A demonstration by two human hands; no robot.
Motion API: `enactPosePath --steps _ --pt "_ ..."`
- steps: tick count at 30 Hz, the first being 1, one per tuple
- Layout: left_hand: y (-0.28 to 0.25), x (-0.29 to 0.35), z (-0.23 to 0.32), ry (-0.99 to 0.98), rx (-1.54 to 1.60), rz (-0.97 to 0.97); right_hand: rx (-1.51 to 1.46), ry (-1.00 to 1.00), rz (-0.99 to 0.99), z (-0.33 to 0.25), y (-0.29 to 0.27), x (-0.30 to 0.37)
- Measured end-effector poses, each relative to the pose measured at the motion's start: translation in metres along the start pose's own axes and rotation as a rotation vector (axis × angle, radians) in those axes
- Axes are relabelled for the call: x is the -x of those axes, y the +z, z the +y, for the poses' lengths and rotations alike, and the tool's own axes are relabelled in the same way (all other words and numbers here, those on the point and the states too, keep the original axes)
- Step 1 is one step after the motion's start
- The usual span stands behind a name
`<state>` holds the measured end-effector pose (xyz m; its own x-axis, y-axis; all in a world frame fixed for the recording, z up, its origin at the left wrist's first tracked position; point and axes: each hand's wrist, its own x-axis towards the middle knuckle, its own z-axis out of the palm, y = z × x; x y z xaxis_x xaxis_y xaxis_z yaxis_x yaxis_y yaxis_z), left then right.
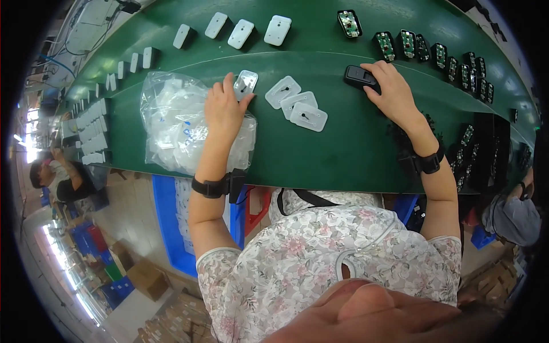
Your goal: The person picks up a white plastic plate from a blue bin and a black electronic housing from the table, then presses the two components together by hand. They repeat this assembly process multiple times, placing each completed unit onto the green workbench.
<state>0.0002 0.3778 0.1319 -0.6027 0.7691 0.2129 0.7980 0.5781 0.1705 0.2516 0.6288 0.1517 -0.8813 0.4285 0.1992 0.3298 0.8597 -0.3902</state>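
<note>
1. Black casing [355, 76], small and rounded at the corners, is held above or on the green table [343, 154], right of centre, between the thumb and fingers of the right hand [394, 94].
2. White cover [246, 81], a thin rounded rectangle, is straddled at its near end by the parted thumb and forefinger of the left hand [225, 108]; whether it is gripped cannot be told.
3. Blue marks [187, 131] are seen on a clear plastic bag [157, 103], too small and creased to be read.
4. The bag, lying under and left of the left forearm, is filled with many whitish flat pieces.
5. Below the table edge, a blue bin [164, 228] is partly filled with whitish pieces.
6. Between the hands, three loose covers [311, 119] are laid overlapping.
7. Along the far right, open black shells [350, 24] are lined up, each with a green circuit board inside.
8. Along the far left, white-topped cases [278, 30] are set out in a curving row.
</note>
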Motion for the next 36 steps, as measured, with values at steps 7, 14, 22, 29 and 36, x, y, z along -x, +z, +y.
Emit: enactPosePath --steps 7,14,22,29,36 --pt "-0.009 -0.020 -0.020 0.305 0.008 0.064 0.008 0.003 -0.010 0.000 0.005 0.000" --pt "-0.013 -0.034 -0.043 0.642 -0.282 -0.135 -0.004 -0.008 0.008 -0.001 0.012 -0.002" --pt "-0.021 -0.047 -0.047 0.514 -0.198 -0.310 0.024 0.022 -0.027 -0.006 0.016 -0.007" --pt "-0.021 -0.048 -0.035 0.532 -0.053 -0.271 0.067 -0.074 0.041 -0.018 0.030 -0.020" --pt "-0.028 -0.045 -0.027 0.560 -0.078 -0.291 0.039 -0.054 0.045 -0.018 0.024 -0.018"
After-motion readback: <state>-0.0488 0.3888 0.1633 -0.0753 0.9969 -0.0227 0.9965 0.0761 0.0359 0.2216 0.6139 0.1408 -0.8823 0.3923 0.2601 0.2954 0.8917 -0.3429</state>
